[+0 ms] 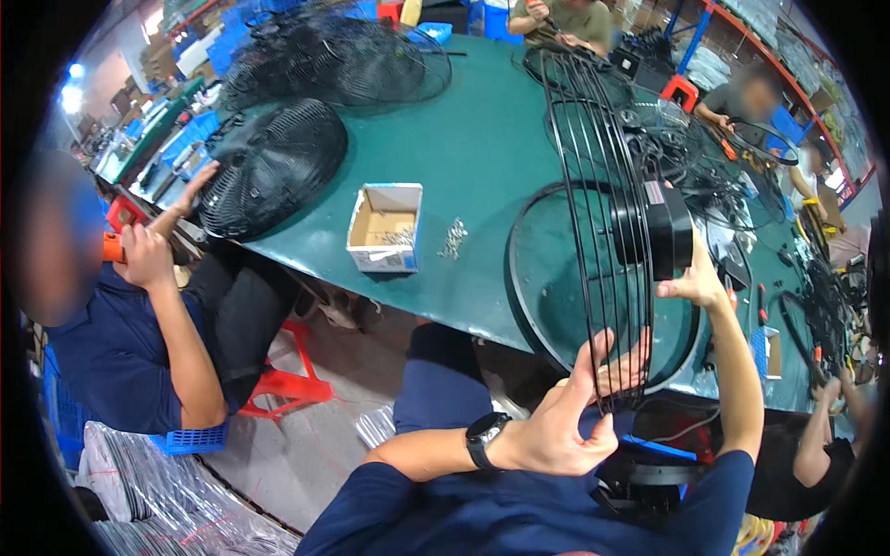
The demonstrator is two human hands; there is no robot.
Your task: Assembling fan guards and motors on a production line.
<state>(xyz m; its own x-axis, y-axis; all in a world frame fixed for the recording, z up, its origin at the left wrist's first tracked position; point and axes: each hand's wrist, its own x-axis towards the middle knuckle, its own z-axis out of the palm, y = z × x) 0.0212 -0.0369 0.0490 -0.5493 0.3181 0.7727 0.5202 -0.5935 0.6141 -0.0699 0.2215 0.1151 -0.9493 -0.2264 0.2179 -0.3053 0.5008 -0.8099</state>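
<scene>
A black wire fan grille (593, 232) stands on edge in front of me, its ribs running up and down. My left hand (561, 431), with a dark watch at the wrist, is closed around the grille's lower rim, fingers partly behind the wires. A black box-shaped motor housing (667, 236) sits against the grille's right face. My right hand (695, 278) holds that housing from below and behind; some of its fingers are hidden. Below the grille a black round hoop (522, 301) lies flat on the green table (464, 139).
A small open carton (380, 262) with screws stands left of a loose screw pile (453, 238). Further left lie a black fan grille (278, 167) and stacked grilles (334, 60). A person at left grips an orange tool (112, 246). Others work across and to the right among cables.
</scene>
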